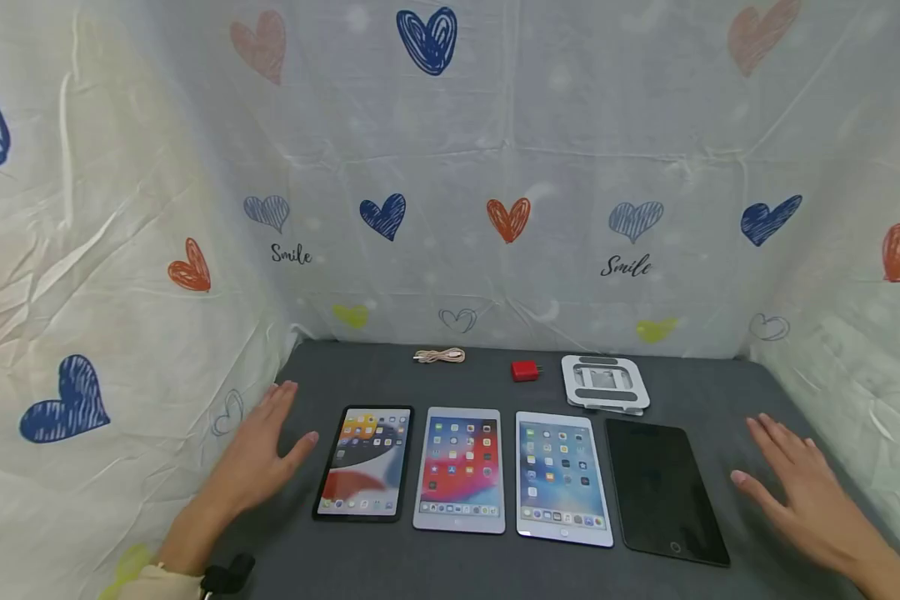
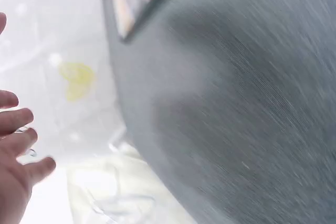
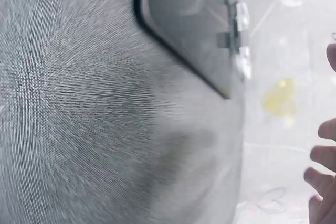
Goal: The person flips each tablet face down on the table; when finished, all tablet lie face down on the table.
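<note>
My left hand (image 1: 251, 454) is at the left side of the grey table, fingers extended and holding nothing. Nearest to it lies a black-framed tablet (image 1: 363, 462) with its screen lit. Two white tablets, one with a red and blue screen (image 1: 461, 467) and one with a blue screen (image 1: 562, 475), lie in the middle. A black tablet (image 1: 667, 492) with a dark screen ends the row. To its right is my right hand (image 1: 806, 496), its fingers straight and apart from the tablet. In the wrist views both hands (image 2: 16, 156) (image 3: 323, 177) show spread fingers.
Behind the tablets are a coiled beige cable (image 1: 440, 356), a red charger plug (image 1: 525, 371) and a white folded stand (image 1: 606, 383). White cloth (image 1: 450, 275) printed with hearts hangs at the back and both sides of the grey table (image 1: 435, 567).
</note>
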`<state>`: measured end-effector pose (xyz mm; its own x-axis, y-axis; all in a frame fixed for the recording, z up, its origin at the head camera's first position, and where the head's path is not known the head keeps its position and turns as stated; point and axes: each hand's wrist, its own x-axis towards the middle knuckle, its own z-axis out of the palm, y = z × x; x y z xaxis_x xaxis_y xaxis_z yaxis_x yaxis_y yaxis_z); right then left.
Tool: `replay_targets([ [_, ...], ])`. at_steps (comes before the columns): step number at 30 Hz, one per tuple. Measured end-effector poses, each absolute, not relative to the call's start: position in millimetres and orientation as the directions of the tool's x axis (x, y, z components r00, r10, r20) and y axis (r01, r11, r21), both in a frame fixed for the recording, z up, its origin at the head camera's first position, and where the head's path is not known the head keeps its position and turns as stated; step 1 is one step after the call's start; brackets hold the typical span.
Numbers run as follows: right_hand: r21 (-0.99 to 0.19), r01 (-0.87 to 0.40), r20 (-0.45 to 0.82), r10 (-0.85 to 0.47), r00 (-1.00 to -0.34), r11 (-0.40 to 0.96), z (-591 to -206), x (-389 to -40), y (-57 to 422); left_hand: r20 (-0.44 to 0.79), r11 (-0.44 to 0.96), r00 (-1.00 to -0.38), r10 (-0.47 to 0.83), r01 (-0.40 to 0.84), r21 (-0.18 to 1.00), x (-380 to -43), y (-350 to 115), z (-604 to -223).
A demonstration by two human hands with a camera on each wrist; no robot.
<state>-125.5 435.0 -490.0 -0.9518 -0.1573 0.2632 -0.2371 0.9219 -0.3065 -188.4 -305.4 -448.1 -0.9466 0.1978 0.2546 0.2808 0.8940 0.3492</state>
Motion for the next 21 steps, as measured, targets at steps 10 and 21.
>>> replay_targets([
  [10, -0.370, 0.008, 0.053, 0.030, -0.998, 0.929, -440.1, -107.5, 439.2, 0.271, 0.643, -0.931, 0.244, 0.364, 0.674, -178.4, -264.4, -416.2],
  [21, -0.662, 0.129, -0.271, -0.075, -0.960, 0.738, -416.4, -118.0, 455.6, -0.073, 0.167, -0.892, 0.445, 0.002, 0.986, -187.1, -189.7, -408.5],
])
